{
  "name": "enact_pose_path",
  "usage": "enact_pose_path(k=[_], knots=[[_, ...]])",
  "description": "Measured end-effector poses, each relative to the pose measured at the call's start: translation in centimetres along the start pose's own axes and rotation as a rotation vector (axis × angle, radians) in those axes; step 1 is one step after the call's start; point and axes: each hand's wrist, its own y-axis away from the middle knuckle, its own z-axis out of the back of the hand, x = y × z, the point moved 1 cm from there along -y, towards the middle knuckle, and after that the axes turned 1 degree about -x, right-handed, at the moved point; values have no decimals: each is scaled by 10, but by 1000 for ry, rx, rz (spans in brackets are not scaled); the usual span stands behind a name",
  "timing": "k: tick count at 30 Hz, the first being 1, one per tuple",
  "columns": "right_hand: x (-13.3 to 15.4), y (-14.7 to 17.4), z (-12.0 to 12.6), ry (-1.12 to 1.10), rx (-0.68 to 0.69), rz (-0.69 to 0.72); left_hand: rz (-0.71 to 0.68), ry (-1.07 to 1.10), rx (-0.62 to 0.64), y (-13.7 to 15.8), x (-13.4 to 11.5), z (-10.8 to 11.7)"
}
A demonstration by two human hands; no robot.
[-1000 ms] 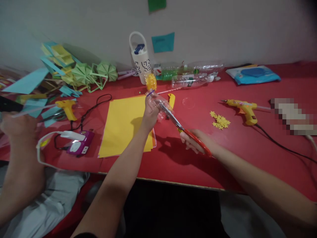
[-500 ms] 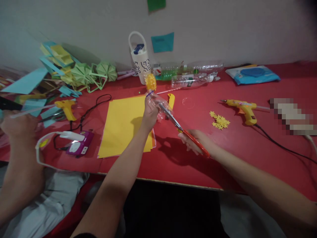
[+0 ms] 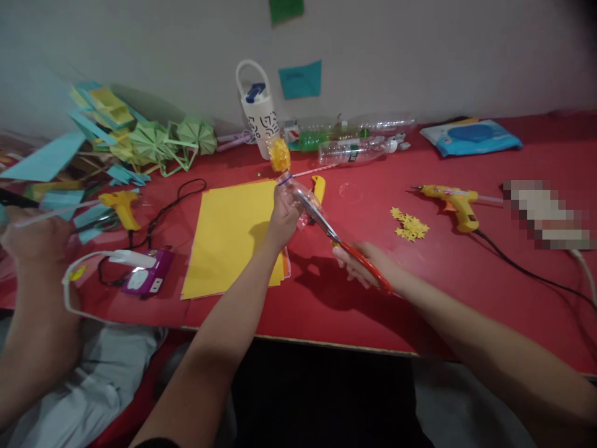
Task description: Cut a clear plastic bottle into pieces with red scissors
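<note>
My left hand (image 3: 282, 219) is closed around a clear plastic bottle piece (image 3: 285, 182) with a purple ring at its neck, raised above the table. Red-handled scissors (image 3: 330, 231) are in my right hand (image 3: 357, 264), fingers wrapped at the handles. Their blades point up and left and meet the plastic beside my left fingers; how deep they cut is hard to see. Beneath my left forearm lies a stack of yellow paper (image 3: 228, 236). A yellow cutter (image 3: 319, 188) lies just behind the bottle piece, partly hidden. Small yellow stars (image 3: 410, 225) lie in a heap to the right.
Plastic bottles (image 3: 354, 151), a white tumbler (image 3: 260, 121) and a wipes pack (image 3: 471, 138) stand or lie along the wall. A glue gun (image 3: 450, 202) with its cord is at right. Left are a purple power strip (image 3: 149, 272), paper crafts (image 3: 153, 140) and another person's hand (image 3: 37, 233).
The whole view has shifted slightly, so most things appear a little further left. My hands keep their hold on the bottle piece and scissors, with the blades still at the plastic.
</note>
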Motion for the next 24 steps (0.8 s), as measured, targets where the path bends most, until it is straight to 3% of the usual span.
enact_pose_path(k=[17, 24], knots=[[7, 0, 0, 77, -34, -88, 58, 39, -22, 1, -5, -1], [6, 2, -1, 19, -36, -20, 34, 7, -11, 1, 2, 1]])
